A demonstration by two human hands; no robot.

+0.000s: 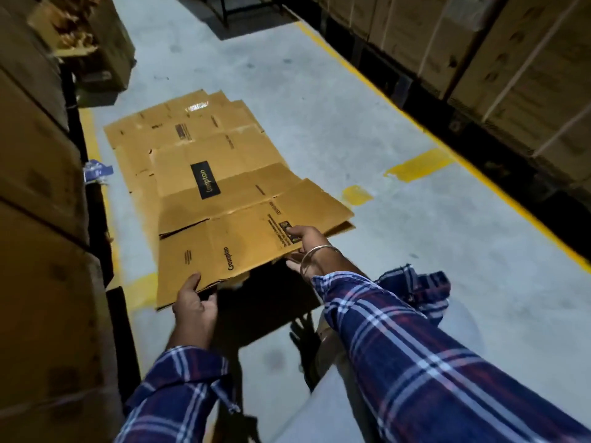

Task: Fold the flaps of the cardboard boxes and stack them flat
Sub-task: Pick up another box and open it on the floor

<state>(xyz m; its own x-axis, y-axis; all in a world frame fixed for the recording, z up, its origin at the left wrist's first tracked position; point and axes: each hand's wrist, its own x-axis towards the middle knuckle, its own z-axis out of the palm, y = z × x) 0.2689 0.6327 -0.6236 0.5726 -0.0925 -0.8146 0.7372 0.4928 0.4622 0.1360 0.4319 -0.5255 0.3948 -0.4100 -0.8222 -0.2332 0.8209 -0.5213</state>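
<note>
A flattened brown cardboard box (243,231) printed "Crompton" hangs tilted above the floor, its far end over a pile of flattened boxes (179,132) lying on the grey floor. My left hand (193,303) grips its near left corner, thumb on top. At the near right edge my right hand (303,247) pinches the box, thumb on the printed label and fingers underneath. A metal bangle sits on that wrist. Both sleeves are blue plaid.
Tall stacks of cartons (38,187) wall the left side. Strapped cartons on dark pallets (499,68) line the right, behind a yellow floor line (415,123). A black metal stand (233,11) is at the far end of the aisle.
</note>
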